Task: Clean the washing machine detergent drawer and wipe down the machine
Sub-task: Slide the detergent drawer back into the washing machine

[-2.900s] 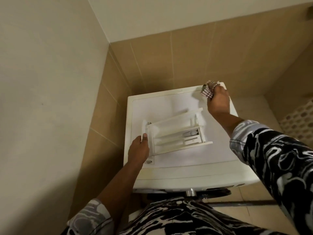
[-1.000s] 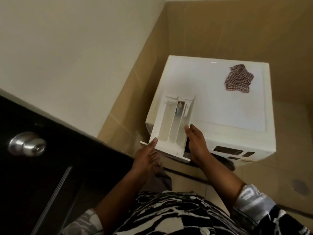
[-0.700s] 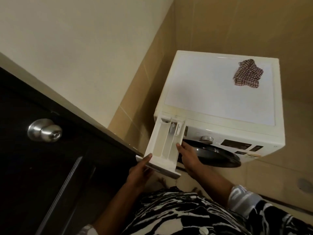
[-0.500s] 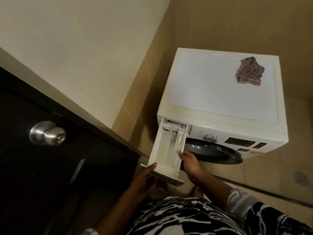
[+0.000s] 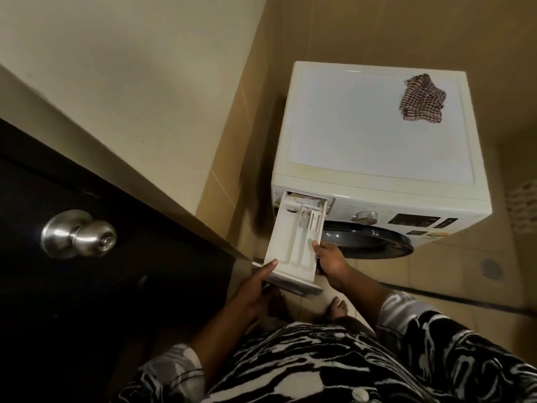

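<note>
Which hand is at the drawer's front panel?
The left hand, thumb over the front left corner of the detergent drawer; the right hand grips its right side wall further back.

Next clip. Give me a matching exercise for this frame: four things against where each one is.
Things:
1 cloth
2 drawer
3 knob
4 dial

Places:
A on the dark door
B far end in the machine, gripped by left hand and right hand
C on the machine's top, far right corner
D on the machine's front, right of the drawer

Pairs: 1-C; 2-B; 3-A; 4-D
</note>
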